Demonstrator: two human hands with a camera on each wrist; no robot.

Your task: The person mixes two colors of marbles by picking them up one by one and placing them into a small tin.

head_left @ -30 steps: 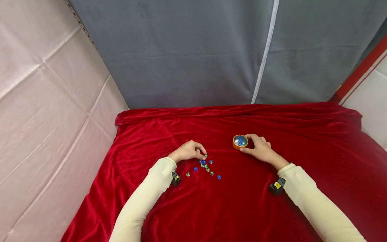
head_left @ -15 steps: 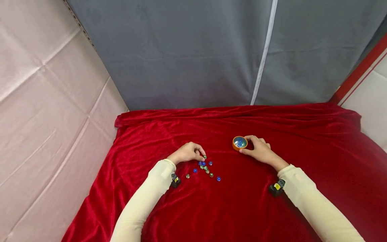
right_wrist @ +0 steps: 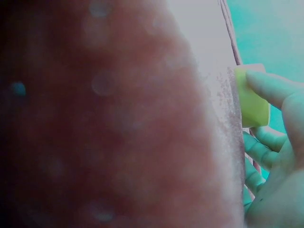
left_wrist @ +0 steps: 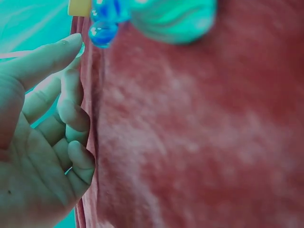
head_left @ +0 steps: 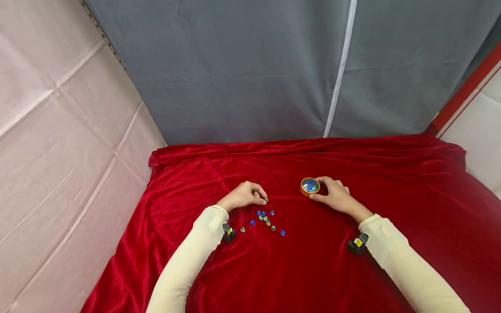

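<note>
My left hand pinches a small green marble between thumb and fingertips, above a loose group of marbles. In the left wrist view the thumb and forefinger meet at the tips, and only a sliver of the marble shows past them. Blue marbles and green-swirled clear marbles lie scattered on the red cloth just below that hand. On the right, my right hand grips a small round orange container by its side, thumb in front and fingers behind. Several blue and clear marbles sit inside it.
Red velvet cloth covers the table, with a bunched fold along its back edge. Behind it hangs a grey curtain. A pale quilted wall stands on the left.
My left hand has lifted the green marble slightly up and away from the group on the cloth. My right hand keeps its grip on the container.
</note>
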